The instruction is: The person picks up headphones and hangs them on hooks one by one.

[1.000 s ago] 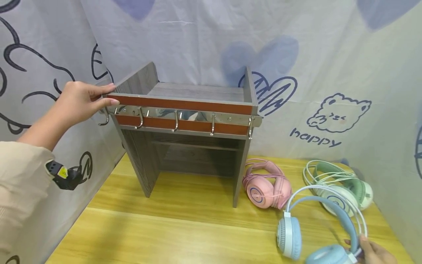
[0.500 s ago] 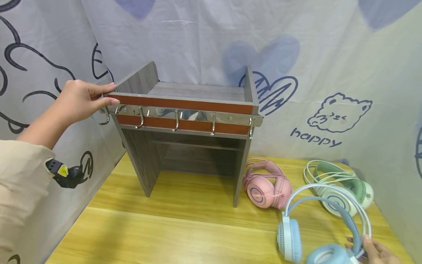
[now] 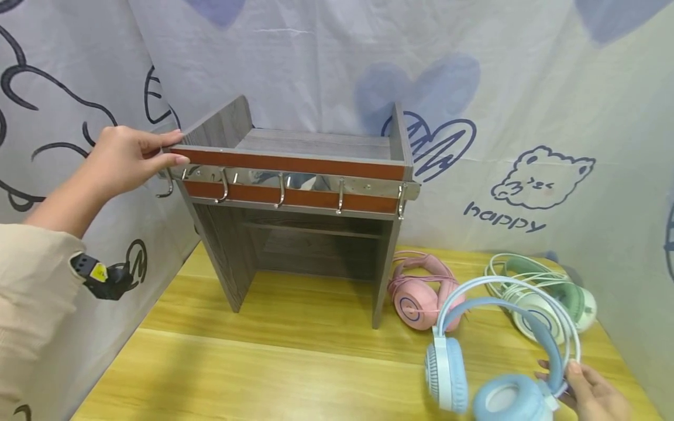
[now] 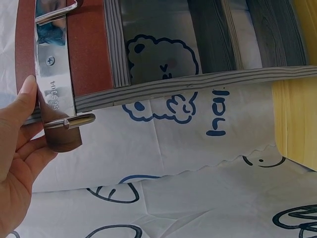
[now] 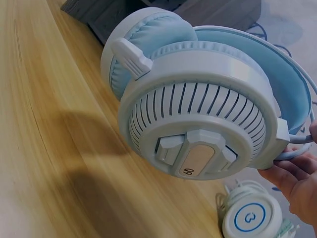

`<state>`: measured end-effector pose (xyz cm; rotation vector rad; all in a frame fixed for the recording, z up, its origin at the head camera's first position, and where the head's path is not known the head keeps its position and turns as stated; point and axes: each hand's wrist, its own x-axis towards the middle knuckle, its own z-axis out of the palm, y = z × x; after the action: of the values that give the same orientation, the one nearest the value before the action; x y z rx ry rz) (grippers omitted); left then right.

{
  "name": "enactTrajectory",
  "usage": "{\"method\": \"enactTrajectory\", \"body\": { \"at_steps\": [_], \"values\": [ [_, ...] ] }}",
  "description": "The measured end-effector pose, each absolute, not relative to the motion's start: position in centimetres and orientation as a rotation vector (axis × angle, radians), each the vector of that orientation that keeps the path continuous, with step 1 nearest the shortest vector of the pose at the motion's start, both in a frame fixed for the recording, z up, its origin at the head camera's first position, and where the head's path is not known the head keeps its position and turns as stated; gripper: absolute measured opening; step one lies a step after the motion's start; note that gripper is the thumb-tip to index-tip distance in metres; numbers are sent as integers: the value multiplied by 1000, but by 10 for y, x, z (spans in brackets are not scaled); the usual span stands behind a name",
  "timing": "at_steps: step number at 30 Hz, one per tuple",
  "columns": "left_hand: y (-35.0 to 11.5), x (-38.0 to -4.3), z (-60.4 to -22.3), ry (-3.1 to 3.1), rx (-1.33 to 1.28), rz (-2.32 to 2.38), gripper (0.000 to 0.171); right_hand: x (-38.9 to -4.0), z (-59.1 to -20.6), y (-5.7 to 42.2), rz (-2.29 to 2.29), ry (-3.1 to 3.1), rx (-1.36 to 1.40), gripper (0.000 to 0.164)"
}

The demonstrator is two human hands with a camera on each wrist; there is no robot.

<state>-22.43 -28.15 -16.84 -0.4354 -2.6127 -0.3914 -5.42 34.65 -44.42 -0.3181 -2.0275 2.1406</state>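
Observation:
My right hand [image 3: 595, 389] grips light blue headphones [image 3: 444, 374] by the side of the headband, just above one ear cup. In the right wrist view the ribbed outer ear cup [image 5: 198, 119] hangs over the table, its shadow on the wood. My left hand [image 3: 123, 158] pinches the front left corner of a grey wooden shelf [image 3: 387, 251], thumb in front and fingers behind. Along the shelf's red-brown front runs a metal hook rail [image 3: 363, 187] with several hooks. From the left wrist view, the thumb lies near the rail's end [image 4: 62, 134].
Pink headphones [image 3: 416, 301] lie beside the shelf's right side. Green and white headphones [image 3: 579, 307] with looped cable lie at the right rear. The yellow wooden table [image 3: 263, 374] meets a printed cloth backdrop [image 3: 316, 70] behind and at both sides.
The right hand has carried the blue headphones slightly left and up, so they now overlap the pink pair in the head view. The left hand stays at the shelf corner.

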Motion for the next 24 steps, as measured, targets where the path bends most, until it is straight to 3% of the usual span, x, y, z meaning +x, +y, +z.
{"method": "enactTrajectory", "body": {
  "at_steps": [24],
  "values": [
    [-283, -223, -169, -2599, -449, -397, 41, -71, -423, 285, 2053, -1920, -138, 15]
  ]
}}
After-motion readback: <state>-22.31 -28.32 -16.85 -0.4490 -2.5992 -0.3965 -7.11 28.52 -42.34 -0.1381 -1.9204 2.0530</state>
